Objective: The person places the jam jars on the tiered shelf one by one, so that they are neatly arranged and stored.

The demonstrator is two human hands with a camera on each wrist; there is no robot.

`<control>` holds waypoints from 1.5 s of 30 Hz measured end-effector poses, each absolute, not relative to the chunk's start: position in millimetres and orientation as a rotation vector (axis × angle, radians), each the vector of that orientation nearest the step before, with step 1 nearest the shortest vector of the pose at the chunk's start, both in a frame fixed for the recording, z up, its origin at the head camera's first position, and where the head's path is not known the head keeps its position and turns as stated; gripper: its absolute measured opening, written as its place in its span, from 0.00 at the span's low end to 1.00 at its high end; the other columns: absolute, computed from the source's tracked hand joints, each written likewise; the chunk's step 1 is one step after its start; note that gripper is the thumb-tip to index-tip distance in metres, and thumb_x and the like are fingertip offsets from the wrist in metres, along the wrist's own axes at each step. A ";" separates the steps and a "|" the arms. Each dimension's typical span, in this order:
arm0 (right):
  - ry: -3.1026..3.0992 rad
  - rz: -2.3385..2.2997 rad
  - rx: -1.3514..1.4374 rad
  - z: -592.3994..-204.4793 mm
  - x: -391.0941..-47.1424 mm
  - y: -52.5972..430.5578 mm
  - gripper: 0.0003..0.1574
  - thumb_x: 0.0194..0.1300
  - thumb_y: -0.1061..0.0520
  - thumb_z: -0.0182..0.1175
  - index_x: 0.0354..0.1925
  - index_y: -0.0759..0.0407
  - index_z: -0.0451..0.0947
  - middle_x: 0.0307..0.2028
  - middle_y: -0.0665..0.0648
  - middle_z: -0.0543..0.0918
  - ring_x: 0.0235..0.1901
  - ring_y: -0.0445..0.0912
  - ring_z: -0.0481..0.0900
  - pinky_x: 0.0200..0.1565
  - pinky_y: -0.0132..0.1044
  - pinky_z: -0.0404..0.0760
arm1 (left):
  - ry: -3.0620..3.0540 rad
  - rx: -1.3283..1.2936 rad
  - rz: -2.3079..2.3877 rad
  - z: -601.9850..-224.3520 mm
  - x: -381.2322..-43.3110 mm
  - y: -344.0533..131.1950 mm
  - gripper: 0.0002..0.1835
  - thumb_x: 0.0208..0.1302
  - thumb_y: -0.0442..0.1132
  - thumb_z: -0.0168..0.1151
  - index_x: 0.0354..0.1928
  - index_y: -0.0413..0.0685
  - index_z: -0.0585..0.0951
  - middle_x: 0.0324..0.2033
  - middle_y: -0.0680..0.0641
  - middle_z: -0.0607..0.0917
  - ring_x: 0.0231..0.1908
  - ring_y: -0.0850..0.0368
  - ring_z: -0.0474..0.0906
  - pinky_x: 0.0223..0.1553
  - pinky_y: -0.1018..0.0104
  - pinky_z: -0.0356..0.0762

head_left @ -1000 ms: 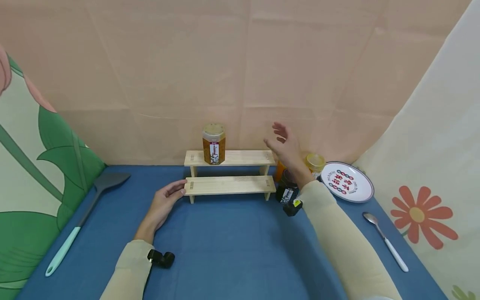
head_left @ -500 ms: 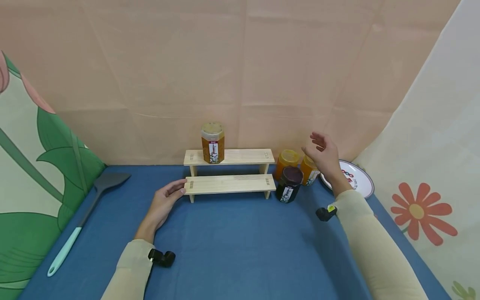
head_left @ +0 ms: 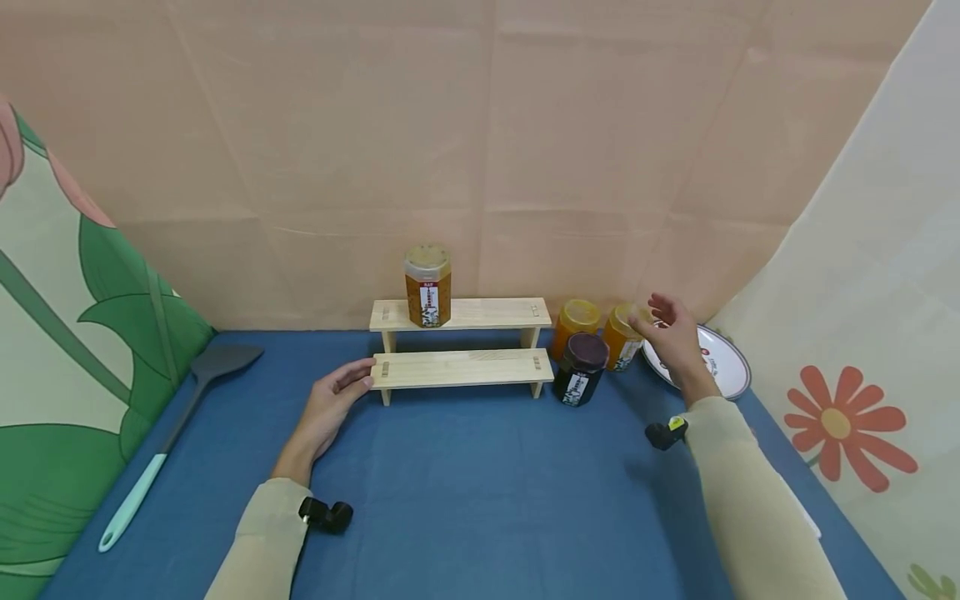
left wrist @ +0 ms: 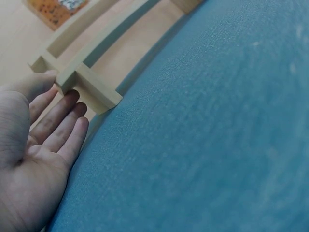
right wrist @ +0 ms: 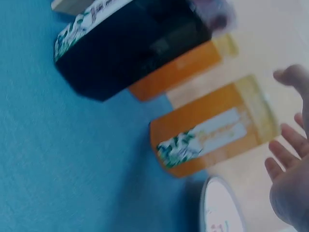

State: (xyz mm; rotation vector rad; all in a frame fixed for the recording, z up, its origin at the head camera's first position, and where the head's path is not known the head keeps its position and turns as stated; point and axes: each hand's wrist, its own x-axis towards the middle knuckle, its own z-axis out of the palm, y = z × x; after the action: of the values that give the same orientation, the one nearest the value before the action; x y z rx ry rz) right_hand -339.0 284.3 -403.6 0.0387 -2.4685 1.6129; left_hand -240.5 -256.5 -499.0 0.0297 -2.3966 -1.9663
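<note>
A two-step wooden shelf (head_left: pixel 461 368) stands against the back wall. My left hand (head_left: pixel 324 412) holds the left end of its lower step, thumb on the edge and fingers under the board in the left wrist view. One jar of amber preserve (head_left: pixel 428 292) stands on the upper step. My right hand (head_left: pixel 678 346), fingers spread and loosely bent, hovers beside the lid of the rightmost amber jar (right wrist: pixel 212 128); a gap shows between them in the right wrist view. Beside the shelf are a dark jar (head_left: pixel 581 367) with a purple lid and another amber jar (head_left: pixel 576 318).
A white printed plate (head_left: pixel 729 367) leans at the back right, partly behind my right hand. Along the left side lies a spatula (head_left: pixel 174 429) with a mint handle. Beneath the right sleeve, a white handle tip (head_left: pixel 808 518) pokes out. Blue cloth (head_left: pixel 465 492) covers the table.
My right hand has moved right, away from the upper step, and then lowered toward the rightmost amber jar. The left hand stays at the shelf's end.
</note>
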 end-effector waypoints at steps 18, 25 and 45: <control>-2.517 1.679 -0.027 -438.5 -350.2 286.0 0.53 0.70 0.49 0.69 0.81 0.56 0.52 0.76 0.65 0.65 0.73 0.59 0.65 0.73 0.48 0.70 | -2.394 0.043 -1.973 -498.9 -241.7 -255.8 0.30 0.74 0.53 0.64 0.73 0.52 0.74 0.68 0.43 0.76 0.58 0.67 0.77 0.56 0.82 0.76; -2.508 1.641 -0.080 -441.7 -350.7 286.2 0.53 0.69 0.45 0.70 0.80 0.57 0.55 0.75 0.65 0.66 0.72 0.59 0.65 0.74 0.55 0.69 | -2.393 0.042 -1.968 -498.1 -240.7 -256.1 0.30 0.73 0.53 0.64 0.72 0.52 0.74 0.68 0.43 0.77 0.59 0.66 0.77 0.56 0.81 0.77; -2.399 1.632 -0.161 -405.4 -335.7 275.4 0.47 0.67 0.46 0.71 0.76 0.55 0.63 0.62 0.53 0.73 0.58 0.45 0.71 0.68 0.41 0.77 | -2.377 0.049 -1.992 -496.1 -239.4 -254.4 0.28 0.74 0.50 0.64 0.72 0.51 0.74 0.67 0.43 0.77 0.58 0.68 0.77 0.55 0.82 0.77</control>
State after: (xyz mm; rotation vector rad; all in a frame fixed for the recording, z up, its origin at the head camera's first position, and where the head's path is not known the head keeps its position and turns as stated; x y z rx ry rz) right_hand -335.7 275.4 -405.4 -0.1612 -2.3993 1.6319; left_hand -239.4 -254.4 -496.1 0.0494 -2.3769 -1.9922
